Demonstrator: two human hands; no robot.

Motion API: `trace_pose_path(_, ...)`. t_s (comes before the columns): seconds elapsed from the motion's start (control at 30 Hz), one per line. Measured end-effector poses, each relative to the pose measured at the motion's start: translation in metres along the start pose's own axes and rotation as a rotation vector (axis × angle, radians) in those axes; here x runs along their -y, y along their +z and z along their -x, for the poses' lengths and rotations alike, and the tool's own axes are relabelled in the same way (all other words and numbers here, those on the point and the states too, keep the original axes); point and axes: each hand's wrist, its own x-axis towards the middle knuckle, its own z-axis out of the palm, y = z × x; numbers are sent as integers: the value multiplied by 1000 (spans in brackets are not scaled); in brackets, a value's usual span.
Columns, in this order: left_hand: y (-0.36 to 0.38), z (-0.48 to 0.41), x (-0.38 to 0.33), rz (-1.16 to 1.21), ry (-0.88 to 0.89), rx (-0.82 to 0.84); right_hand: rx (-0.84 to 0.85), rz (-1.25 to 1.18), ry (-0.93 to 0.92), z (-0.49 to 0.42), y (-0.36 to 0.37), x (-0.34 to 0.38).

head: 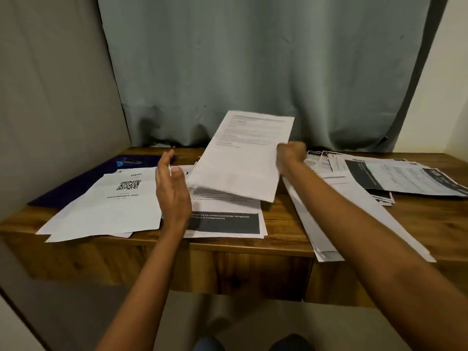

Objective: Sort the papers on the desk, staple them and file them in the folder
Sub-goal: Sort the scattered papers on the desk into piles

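Wooden desk (286,239) holds paper piles. Over the middle pile (228,224) the right hand (291,153) grips a lifted sheet (243,158); the left hand (172,188) is beside it, fingers straight. A dark folder (76,183) lies far left, partly under a page (109,206) reading "zepto". More papers (379,186) lie right.

The wooden tabletop (283,224) carries a blue folder (83,181) at ten o'clock, QR sheets (109,206) at nine overlapping it, a dark-banded pile (228,224) at six, a long pile (354,211) at four, and leaflets (405,178) at two.

The QR-code sheet (109,203) reads "zepto"; other print is illegible.
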Motion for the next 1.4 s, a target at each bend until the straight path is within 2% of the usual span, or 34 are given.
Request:
trace_pose_path(0.07, -3, -8, -5, -49, 111, 70, 84, 83, 19, 19, 11, -19)
trace_pose_path(0.13, -3, -11, -2, -171, 198, 230, 173, 230, -8, 36, 17, -33)
trace_pose_path(0.27, 1, -1, 13, -339, 238, 493, 226, 445, -105, 61, 21, -53)
trace_pose_path(0.37, 6, 6, 24, -411, 195, 667, 230, 483, -136, 65, 29, -72)
trace_pose_path(0.5, 21, 1, 38, -681, 131, 935, 218, 617, -168, 70, 34, -86)
trace_pose_path(0.63, 34, -9, 52, -836, 50, 1075, 213, 655, -171, 60, 35, -81)
trace_pose_path(0.77, 37, -7, 65, -977, 69, 1107, 197, 646, -130, 30, 35, -71)
trace_pose_path(1.17, 39, -6, 75, -954, 91, 1073, 330, 758, 49, -27, 46, -62)
trace_pose_path(1.33, 39, -5, 77, -939, 98, 1066, 394, 908, 18, -39, 53, -59)
trace_pose_path(1.4, 39, -5, 77, -934, 97, 1061, 361, 936, -25, -44, 56, -62)
